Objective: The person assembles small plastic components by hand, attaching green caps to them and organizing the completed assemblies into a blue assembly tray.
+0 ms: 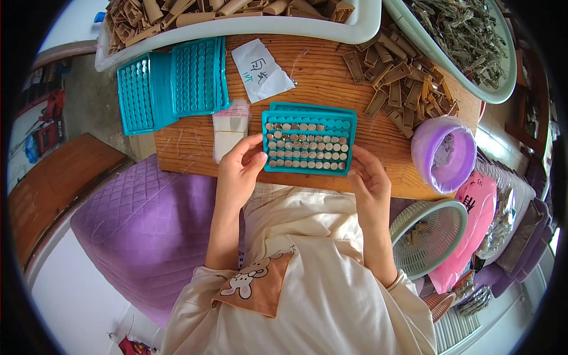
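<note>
A teal plastic tray is held at the table's near edge, between my two hands. Rows of small round silver discs, resembling button cells, fill most of its pockets; the top row and part of the one below show bare teal. My left hand grips the left end, thumb on the near side. At the right end, my right hand has its fingers closed around the tray's side. Behind its far edge, a second teal tray peeks out, mostly hidden.
Stacked teal trays lie far left, near a paper note and a pad of white slips. Brown plastic casings heap at right, beside a purple bin. White tub and green basin border the back.
</note>
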`<action>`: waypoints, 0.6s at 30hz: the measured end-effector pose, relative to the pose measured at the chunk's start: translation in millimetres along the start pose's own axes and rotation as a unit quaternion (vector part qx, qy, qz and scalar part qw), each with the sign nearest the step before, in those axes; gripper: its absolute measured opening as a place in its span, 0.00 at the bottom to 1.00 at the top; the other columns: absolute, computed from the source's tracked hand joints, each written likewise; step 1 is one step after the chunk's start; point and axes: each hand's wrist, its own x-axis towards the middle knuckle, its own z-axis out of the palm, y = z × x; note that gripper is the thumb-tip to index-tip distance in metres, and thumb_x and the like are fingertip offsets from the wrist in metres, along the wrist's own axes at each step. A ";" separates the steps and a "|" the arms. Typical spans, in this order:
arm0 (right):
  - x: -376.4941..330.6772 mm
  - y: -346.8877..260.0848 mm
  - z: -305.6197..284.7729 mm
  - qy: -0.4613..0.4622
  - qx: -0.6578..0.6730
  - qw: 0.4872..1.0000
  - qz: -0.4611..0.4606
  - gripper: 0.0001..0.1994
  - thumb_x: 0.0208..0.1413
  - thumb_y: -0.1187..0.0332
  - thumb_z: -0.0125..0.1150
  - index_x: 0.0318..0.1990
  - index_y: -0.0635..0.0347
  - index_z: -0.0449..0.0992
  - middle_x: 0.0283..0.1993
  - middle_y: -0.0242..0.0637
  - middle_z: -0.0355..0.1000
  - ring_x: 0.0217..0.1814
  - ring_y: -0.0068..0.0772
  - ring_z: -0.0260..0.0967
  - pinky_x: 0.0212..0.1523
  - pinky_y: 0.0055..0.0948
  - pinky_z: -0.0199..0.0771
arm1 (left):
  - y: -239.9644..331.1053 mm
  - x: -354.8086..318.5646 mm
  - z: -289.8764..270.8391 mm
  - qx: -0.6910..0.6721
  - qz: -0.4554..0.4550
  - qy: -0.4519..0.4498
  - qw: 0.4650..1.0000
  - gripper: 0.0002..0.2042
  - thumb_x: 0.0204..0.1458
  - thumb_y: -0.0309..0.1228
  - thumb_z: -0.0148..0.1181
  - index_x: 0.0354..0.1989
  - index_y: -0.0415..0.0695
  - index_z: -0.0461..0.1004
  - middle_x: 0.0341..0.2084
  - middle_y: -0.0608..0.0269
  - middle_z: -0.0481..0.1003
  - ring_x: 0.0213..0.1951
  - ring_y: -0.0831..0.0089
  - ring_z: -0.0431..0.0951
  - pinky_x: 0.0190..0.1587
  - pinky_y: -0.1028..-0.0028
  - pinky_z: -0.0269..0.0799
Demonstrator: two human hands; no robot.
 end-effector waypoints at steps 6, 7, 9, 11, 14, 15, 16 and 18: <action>-23.0 -5.3 -5.3 -0.012 0.002 1.000 0.020 0.18 0.50 0.84 0.46 0.51 0.71 0.63 0.45 0.40 0.68 0.47 0.22 0.66 0.45 0.16 0.66 | -3.3 -20.4 -4.1 -0.036 -0.003 -0.023 0.999 0.14 0.51 0.19 0.51 0.47 0.34 0.68 0.38 0.60 0.74 0.40 0.79 0.73 0.41 0.80 0.68; -26.6 -5.2 -6.1 -0.013 0.006 1.000 0.023 0.18 0.50 0.84 0.46 0.51 0.71 0.63 0.45 0.40 0.68 0.47 0.22 0.66 0.45 0.16 0.66 | -5.4 -24.1 -4.7 -0.038 -0.008 -0.030 0.999 0.14 0.51 0.19 0.51 0.47 0.35 0.68 0.38 0.60 0.74 0.39 0.79 0.73 0.42 0.79 0.68; -33.1 -1.9 -9.5 -0.016 0.002 1.000 0.027 0.18 0.50 0.85 0.46 0.51 0.71 0.64 0.45 0.39 0.68 0.47 0.22 0.65 0.45 0.16 0.65 | -7.0 -31.2 -3.8 -0.032 -0.018 -0.029 0.999 0.14 0.51 0.19 0.52 0.47 0.35 0.68 0.37 0.60 0.74 0.39 0.80 0.73 0.42 0.80 0.68; -38.9 0.7 -12.7 -0.018 -0.003 0.999 0.030 0.18 0.50 0.85 0.45 0.51 0.71 0.64 0.46 0.39 0.67 0.48 0.22 0.65 0.45 0.16 0.65 | -10.5 -37.5 -3.0 -0.023 -0.041 -0.028 0.999 0.14 0.50 0.19 0.52 0.47 0.35 0.68 0.37 0.62 0.74 0.39 0.81 0.73 0.41 0.81 0.68; -46.6 4.0 -16.5 -0.010 -0.031 0.998 0.055 0.18 0.50 0.85 0.45 0.50 0.71 0.65 0.46 0.39 0.67 0.49 0.23 0.65 0.46 0.17 0.64 | -15.6 -44.0 -0.6 -0.030 -0.037 -0.033 0.998 0.14 0.51 0.19 0.52 0.48 0.36 0.68 0.36 0.63 0.75 0.38 0.81 0.73 0.40 0.82 0.68; -48.9 6.0 -17.6 -0.011 -0.031 0.998 0.054 0.17 0.50 0.85 0.45 0.50 0.71 0.65 0.46 0.39 0.67 0.49 0.24 0.64 0.47 0.17 0.64 | -18.0 -46.0 -1.1 -0.018 -0.044 -0.036 0.998 0.14 0.51 0.19 0.52 0.48 0.37 0.69 0.36 0.62 0.75 0.38 0.81 0.73 0.39 0.82 0.69; -50.8 7.6 -18.6 -0.012 -0.031 0.998 0.052 0.17 0.50 0.85 0.45 0.50 0.71 0.65 0.46 0.39 0.67 0.50 0.24 0.64 0.47 0.18 0.64 | -19.2 -47.9 -1.0 -0.018 -0.044 -0.035 0.998 0.14 0.51 0.19 0.52 0.48 0.37 0.69 0.36 0.62 0.75 0.38 0.81 0.73 0.39 0.82 0.69; -54.3 10.0 -20.9 -0.013 -0.036 0.997 0.060 0.17 0.50 0.85 0.45 0.50 0.71 0.65 0.47 0.39 0.67 0.50 0.25 0.64 0.48 0.19 0.64 | -20.5 -50.8 -0.5 -0.019 -0.055 -0.035 0.998 0.14 0.51 0.20 0.53 0.47 0.36 0.69 0.37 0.61 0.75 0.38 0.80 0.73 0.38 0.81 0.70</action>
